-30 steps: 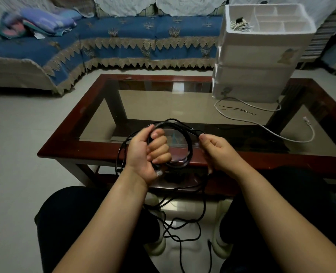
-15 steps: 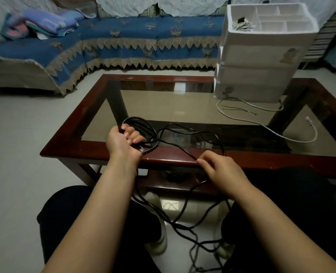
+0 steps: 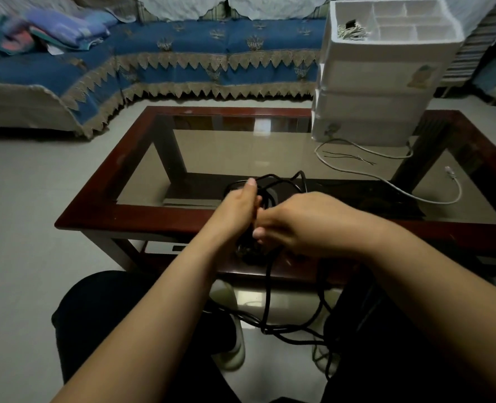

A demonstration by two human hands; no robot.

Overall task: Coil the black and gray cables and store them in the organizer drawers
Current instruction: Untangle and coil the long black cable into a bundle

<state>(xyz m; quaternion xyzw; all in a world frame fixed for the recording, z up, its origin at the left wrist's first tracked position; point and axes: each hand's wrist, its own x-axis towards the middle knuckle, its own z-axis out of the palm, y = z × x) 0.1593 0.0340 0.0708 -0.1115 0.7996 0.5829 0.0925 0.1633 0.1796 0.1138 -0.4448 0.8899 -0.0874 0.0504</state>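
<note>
Nearest to me, at six o'clock, I see dark trousered knees with loose strands of the thin black rubber cable (image 3: 270, 274) hanging between them down to the pale tiled floor (image 3: 23, 257), beside light-coloured shoes.

Just beyond, both forearms meet over the near edge of the worktop, a glass-topped coffee table with a dark red wooden frame (image 3: 101, 222). My left hand (image 3: 238, 210) sits at about eleven o'clock of the meeting point, its fingers wrapped round the gathered black loops, thumb pointing away from me. My right hand (image 3: 307, 225) is touching it from the three o'clock side, fingers curled in toward the same bundle; motion blur stops me telling exactly which strand they pinch. The coiled part of the black cable rises just above the hands, over the glass.

Further out, at one to two o'clock, the long gray cable with a clear plug (image 3: 432, 199) lies uncoiled across the glass, with two short thin dark wires (image 3: 348, 157) beside its far bend.

Behind that, at one o'clock, the white plastic three-drawer organizer (image 3: 377, 103) stands on the worktop's far right corner, drawers closed, its divided top tray holding a small pale tangle.

Farthest, from ten to twelve o'clock, runs a blue sofa with a tan fringed cover (image 3: 183, 53).
</note>
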